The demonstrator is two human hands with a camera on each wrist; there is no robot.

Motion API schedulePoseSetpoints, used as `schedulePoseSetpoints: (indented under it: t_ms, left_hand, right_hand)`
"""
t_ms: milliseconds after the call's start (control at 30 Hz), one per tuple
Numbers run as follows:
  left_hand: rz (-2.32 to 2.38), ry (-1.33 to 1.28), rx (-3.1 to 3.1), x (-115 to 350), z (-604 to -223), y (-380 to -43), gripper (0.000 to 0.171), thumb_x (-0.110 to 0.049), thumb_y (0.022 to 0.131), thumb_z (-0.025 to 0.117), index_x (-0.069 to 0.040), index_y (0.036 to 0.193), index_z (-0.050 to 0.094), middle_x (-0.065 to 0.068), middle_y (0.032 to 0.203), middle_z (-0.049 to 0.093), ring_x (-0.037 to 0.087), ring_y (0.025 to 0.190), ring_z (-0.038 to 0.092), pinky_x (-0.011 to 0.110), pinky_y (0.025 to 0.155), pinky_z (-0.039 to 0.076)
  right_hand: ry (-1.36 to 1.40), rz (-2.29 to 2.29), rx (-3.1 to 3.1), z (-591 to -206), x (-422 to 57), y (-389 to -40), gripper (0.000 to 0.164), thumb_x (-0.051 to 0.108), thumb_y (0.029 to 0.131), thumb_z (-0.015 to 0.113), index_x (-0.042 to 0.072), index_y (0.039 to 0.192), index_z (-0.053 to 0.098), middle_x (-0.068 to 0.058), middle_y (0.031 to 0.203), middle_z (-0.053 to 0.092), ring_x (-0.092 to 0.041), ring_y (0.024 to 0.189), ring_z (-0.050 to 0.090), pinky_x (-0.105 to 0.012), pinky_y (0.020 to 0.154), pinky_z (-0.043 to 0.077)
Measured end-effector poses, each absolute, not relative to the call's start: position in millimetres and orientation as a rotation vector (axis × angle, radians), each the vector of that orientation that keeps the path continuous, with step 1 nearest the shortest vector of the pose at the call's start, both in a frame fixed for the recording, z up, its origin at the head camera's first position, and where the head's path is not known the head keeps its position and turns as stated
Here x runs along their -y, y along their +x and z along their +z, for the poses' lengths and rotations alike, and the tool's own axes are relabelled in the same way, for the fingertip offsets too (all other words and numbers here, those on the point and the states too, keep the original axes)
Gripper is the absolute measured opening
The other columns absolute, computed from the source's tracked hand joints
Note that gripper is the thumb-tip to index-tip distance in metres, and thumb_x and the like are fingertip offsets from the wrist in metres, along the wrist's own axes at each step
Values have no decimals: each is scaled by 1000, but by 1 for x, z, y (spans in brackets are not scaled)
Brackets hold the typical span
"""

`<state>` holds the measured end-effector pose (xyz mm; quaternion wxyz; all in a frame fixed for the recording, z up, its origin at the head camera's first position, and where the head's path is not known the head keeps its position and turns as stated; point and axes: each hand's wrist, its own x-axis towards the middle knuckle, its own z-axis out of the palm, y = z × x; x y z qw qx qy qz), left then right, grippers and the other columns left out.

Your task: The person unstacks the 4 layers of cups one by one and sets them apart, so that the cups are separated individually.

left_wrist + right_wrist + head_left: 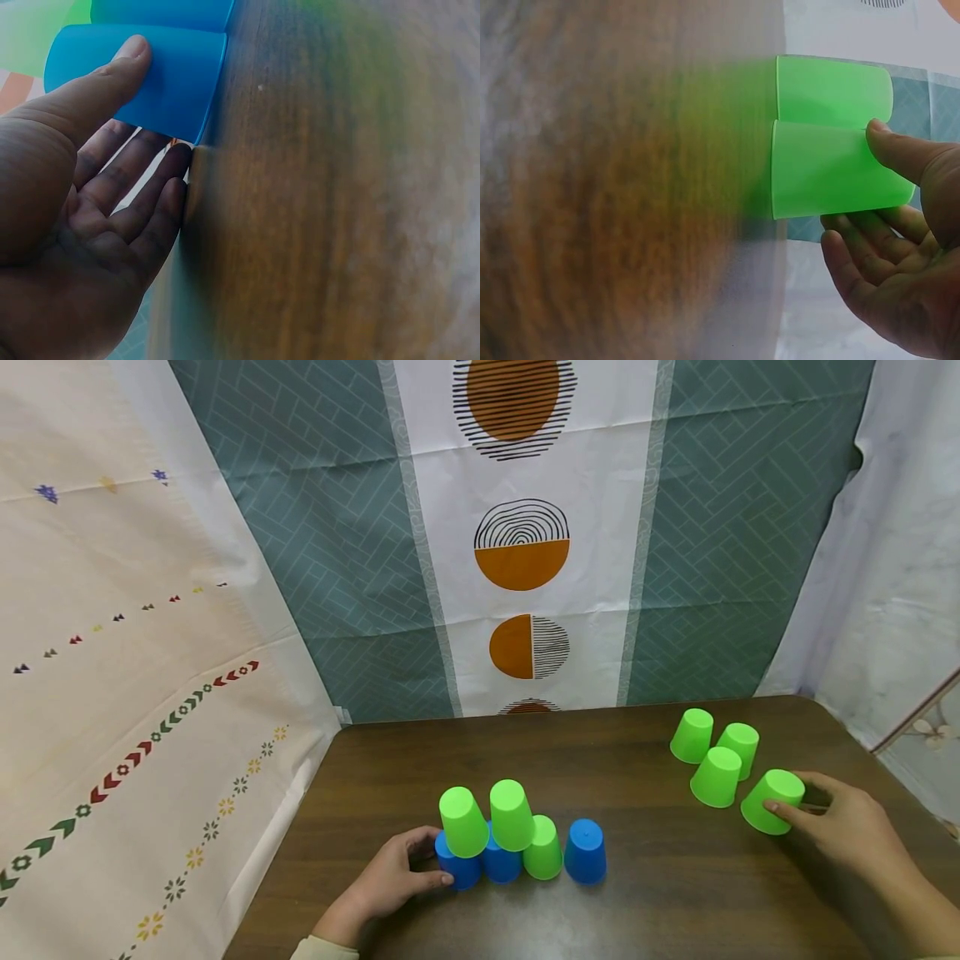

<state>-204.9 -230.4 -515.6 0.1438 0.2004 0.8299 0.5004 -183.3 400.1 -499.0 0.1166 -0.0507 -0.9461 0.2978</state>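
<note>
Upside-down plastic cups stand in two groups on the table. At the row's left end, my left hand (397, 870) holds a blue cup (459, 867), its thumb across the front and its fingers behind. Beside that cup are a second blue cup (502, 863), a green cup (544, 853) and another blue cup (586, 852). Two green cups, one at left (463, 823) and one at right (512, 817), sit on top of the row. At the right, my right hand (855, 822) grips a green cup (772, 802) between thumb and fingers; its rim looks close to the tabletop.
Three more green cups, one at the back (692, 737), one at right (741, 747) and one in front (716, 778), cluster beside the right hand's cup. The brown wooden table (645, 910) ends at a patterned cloth (360, 568) behind.
</note>
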Motion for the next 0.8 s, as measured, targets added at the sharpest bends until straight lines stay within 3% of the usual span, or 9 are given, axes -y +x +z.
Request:
schedulePoseSetpoints:
  t_ms: [233, 433, 667, 800]
  left_hand:
    - [1412, 580, -2411, 232, -519, -206, 50, -25, 90, 86, -10, 133, 64, 3, 130, 69, 28, 127, 63, 53, 108, 49]
    - [1385, 558, -2407, 232, -519, -207, 50, -31, 91, 85, -15, 133, 64, -1, 131, 69, 28, 129, 62, 54, 109, 48]
    - [1377, 576, -2425, 232, -520, -206, 49, -29, 91, 85, -13, 133, 65, 1, 131, 69, 30, 128, 63, 55, 108, 49]
    - [1372, 563, -2430, 232, -519, -206, 51, -30, 91, 85, -12, 133, 64, 1, 131, 69, 30, 129, 63, 55, 109, 49]
  right_hand:
    - [-120, 855, 2777, -499, -400, -184, 74, 46, 89, 84, -6, 136, 59, -41, 122, 63, -62, 107, 60, -68, 74, 49]
    - [-132, 891, 2761, -492, -395, -179, 83, 46, 91, 82, -6, 146, 49, -42, 131, 58, -61, 109, 62, -67, 74, 51]
    - [-114, 908, 2588, -457, -367, -174, 78, 43, 95, 79, 8, 156, 46, -22, 147, 56, -55, 133, 45, -69, 93, 37]
    - [-50, 961, 2553, -435, -339, -171, 73, 43, 94, 80, 17, 155, 50, -15, 147, 59, -45, 136, 48, -65, 94, 38]
